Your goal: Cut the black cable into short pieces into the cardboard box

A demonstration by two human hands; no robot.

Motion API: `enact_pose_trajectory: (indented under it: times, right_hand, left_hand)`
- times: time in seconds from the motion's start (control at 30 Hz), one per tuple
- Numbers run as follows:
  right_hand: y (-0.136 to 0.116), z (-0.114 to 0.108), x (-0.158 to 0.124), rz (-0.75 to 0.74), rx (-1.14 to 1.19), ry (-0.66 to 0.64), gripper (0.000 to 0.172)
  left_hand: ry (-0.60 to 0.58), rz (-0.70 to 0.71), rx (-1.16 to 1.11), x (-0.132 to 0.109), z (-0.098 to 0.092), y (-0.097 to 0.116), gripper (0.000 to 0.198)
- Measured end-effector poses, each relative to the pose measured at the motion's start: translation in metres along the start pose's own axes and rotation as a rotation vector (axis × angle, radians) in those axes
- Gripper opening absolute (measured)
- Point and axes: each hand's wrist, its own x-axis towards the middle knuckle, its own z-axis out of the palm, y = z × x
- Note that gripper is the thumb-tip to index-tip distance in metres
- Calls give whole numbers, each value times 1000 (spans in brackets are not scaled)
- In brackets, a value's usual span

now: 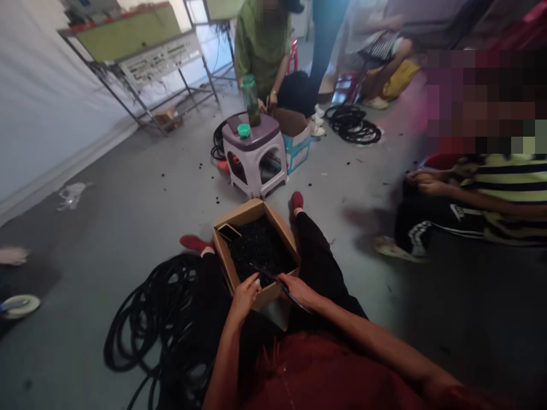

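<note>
Between my legs stands an open cardboard box [293,245] filled with small black pieces [256,242]; a phone [229,232] lies in its far left corner. Over the near edge, my left hand [248,293] is closed, its fingers pinched on something I cannot make out. My right hand [298,288] is wrapped round a thin dark tool [294,300], which looks like scissors or pliers and points toward the left hand over the box. On the floor to the left lie loose coils of black tubing [149,313], partly across my leg.
A purple stool [254,142] with a bottle [249,99] stands beyond the box, a blue box [298,151] beside it. People sit ahead and at the right. Another black coil [352,123] lies farther back, and a workbench [141,45] stands back left.
</note>
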Motion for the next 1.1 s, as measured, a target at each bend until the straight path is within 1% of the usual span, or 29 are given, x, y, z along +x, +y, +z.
enact_pose_trajectory:
  times: [0.1, 0.3, 0.47, 0.7, 0.83, 1.1]
  right_hand:
    - [-2, 0, -1, 11, -7, 5, 24]
    - [-1, 4, -4, 56, -26, 14, 23]
    - [-3, 1, -7, 67, -58, 11, 24]
    - [-9, -1, -6, 116, -112, 1, 27]
    - [-10, -2, -4, 140, -136, -5, 28]
    - [-5, -4, 0, 182, -167, -17, 28]
  left_hand:
    - [-1, 8, 11, 3, 1, 0, 82]
    - [9, 3, 8, 5, 2, -6, 79]
    - [10, -7, 6, 7, 3, -10, 83]
    - [49, 2, 56, 12, -6, -14, 82]
    - [32, -6, 86, 18, -8, -20, 89]
    - [8, -36, 136, 31, -4, -23, 98]
